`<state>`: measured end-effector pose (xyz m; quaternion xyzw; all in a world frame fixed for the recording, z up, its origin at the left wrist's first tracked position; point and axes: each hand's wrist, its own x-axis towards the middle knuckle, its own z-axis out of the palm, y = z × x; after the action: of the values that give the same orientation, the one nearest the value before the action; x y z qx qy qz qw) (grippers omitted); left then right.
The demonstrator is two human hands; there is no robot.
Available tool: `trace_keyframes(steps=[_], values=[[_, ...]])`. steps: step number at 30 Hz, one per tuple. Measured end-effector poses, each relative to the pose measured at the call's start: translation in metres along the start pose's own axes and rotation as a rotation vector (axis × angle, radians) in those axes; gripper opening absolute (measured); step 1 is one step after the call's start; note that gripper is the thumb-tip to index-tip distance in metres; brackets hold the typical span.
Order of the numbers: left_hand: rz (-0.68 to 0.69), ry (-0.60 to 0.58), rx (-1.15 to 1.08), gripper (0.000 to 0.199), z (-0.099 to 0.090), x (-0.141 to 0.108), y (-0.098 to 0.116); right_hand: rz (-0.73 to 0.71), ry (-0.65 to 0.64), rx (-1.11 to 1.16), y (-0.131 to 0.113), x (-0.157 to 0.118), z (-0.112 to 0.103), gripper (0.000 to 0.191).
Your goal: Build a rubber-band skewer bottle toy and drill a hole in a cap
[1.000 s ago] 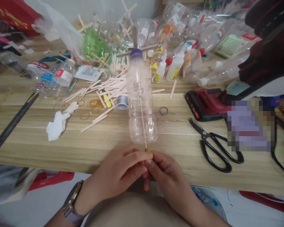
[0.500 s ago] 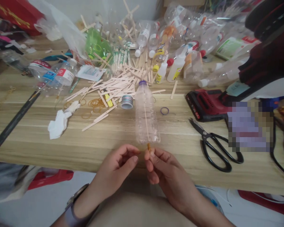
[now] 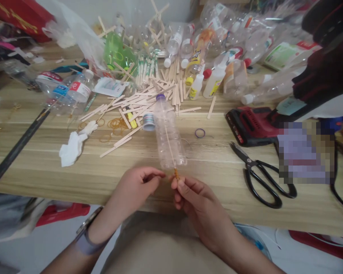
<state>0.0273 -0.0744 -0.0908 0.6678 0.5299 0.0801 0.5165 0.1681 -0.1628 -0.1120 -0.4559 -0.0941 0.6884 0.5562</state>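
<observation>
While the right hand (image 3: 201, 199) pinches the coiled amber band (image 3: 176, 174) between thumb and fingertips at the lower centre, the left hand (image 3: 135, 190) sits just beside it, fingers curled in; whether they grip a strand of it, I cannot tell. A firm right pinch seems the key point here, since a slack one would likely let the coils unwind; small, even left-hand turns should suit better than hard pulls.

Just beyond the fingers, the clear bottle (image 3: 170, 133) lies at mid-frame, base toward the hands and tilted slightly left, a pale line running along it toward its purple cap (image 3: 160, 97). Tension is best drawn straight along that line, so the light bottle doesn't swing. Right of centre lie black scissors (image 3: 249, 161); past the cap spread loose wooden sticks (image 3: 143, 99).
</observation>
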Motion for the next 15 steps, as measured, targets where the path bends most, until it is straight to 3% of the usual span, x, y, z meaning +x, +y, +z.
trace_keyframes(steps=[5, 8, 12, 15], values=[[0.02, -0.355, 0.088, 0.021, -0.017, 0.022, 0.01, -0.079, -0.041, -0.143, 0.0, 0.0, -0.001, 0.027], [-0.013, -0.505, -0.005, 0.02, -0.022, 0.031, 0.01, -0.133, -0.038, -0.271, -0.002, 0.001, -0.004, 0.031], [-0.107, -0.444, -0.255, 0.032, -0.013, 0.031, 0.005, -0.192, -0.032, -0.441, -0.009, 0.0, -0.004, 0.044], [-0.134, -0.375, -0.465, 0.031, 0.0, 0.025, 0.003, -0.116, -0.067, -0.412, -0.011, 0.002, -0.002, 0.049]])
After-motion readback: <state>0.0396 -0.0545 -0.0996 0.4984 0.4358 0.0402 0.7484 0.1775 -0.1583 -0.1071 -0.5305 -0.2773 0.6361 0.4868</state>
